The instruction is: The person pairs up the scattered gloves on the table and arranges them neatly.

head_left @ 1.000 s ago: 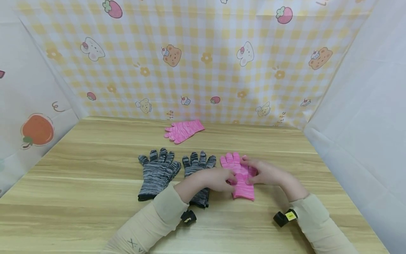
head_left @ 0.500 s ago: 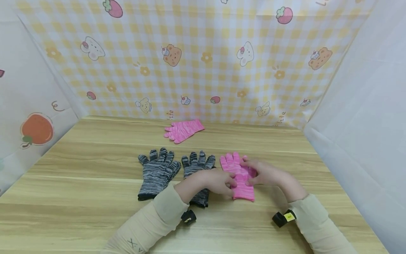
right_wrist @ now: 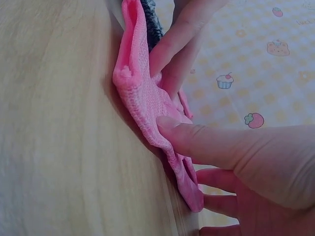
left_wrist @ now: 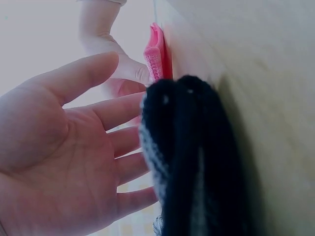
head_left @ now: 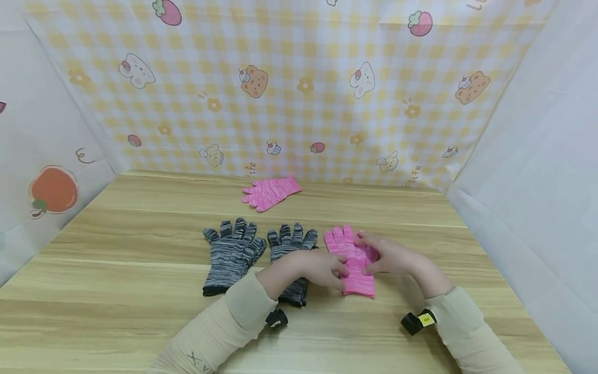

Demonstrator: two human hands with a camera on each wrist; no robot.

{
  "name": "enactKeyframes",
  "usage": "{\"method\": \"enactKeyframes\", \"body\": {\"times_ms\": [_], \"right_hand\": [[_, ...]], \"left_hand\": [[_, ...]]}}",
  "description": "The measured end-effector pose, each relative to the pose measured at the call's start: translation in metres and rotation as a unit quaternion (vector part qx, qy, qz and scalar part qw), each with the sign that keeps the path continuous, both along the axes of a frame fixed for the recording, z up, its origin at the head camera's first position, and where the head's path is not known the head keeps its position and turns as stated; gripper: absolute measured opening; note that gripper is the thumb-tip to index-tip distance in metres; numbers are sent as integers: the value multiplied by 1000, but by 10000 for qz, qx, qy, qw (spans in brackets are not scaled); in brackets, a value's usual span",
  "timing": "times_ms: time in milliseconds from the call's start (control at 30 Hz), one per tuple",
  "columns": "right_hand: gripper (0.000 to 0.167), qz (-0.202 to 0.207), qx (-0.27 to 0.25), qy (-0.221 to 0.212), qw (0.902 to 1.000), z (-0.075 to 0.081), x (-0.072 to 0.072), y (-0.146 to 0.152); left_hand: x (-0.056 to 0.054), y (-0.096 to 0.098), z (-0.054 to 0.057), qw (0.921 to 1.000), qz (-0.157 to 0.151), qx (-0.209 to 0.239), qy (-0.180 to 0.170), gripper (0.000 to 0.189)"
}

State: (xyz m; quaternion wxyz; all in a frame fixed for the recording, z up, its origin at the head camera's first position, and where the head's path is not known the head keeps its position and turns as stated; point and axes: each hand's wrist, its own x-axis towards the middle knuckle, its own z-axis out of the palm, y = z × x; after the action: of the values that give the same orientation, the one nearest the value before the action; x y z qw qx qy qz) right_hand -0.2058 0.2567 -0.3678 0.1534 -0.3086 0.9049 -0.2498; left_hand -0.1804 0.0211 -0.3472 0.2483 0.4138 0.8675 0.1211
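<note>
A pink knit glove (head_left: 358, 283) lies flat on the table at the right, fingers pointing away from me. My left hand (head_left: 322, 267) reaches over the cuff of a grey-and-black glove pair (head_left: 291, 241), its fingertips at the pink glove's left side. In the left wrist view, the fingers of that left hand (left_wrist: 74, 147) look straight, partly hidden behind the dark cuff (left_wrist: 192, 162). From the other side, my right hand (head_left: 394, 254) touches the pink glove. In the right wrist view, its thumb (right_wrist: 197, 140) rests on the pink fabric (right_wrist: 138, 103), with the fingers extended near the glove's fingertips.
A second grey-and-black pair (head_left: 229, 262) lies at the left. Farther back, a single pink glove (head_left: 271, 194) lies sideways near the checked cloth backdrop (head_left: 303, 114). White cloth side walls (head_left: 528, 156) border the wooden table (head_left: 117, 311).
Almost nothing differs. The left hand's fingers have spread slightly at the pink glove's edge since one second ago; the right hand and all gloves stay in place.
</note>
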Motion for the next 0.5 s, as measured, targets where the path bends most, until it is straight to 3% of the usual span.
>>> {"method": "enactKeyframes", "body": {"times_ms": [233,500], "right_hand": [[68,-26,47,37,10000,3,0,-3],[64,-54,120,45,9999,10,2,-8]], "left_hand": [[1,0,2,10000,-27,-67,26,48],[2,1,8,9996,79,248,-141,38]]}}
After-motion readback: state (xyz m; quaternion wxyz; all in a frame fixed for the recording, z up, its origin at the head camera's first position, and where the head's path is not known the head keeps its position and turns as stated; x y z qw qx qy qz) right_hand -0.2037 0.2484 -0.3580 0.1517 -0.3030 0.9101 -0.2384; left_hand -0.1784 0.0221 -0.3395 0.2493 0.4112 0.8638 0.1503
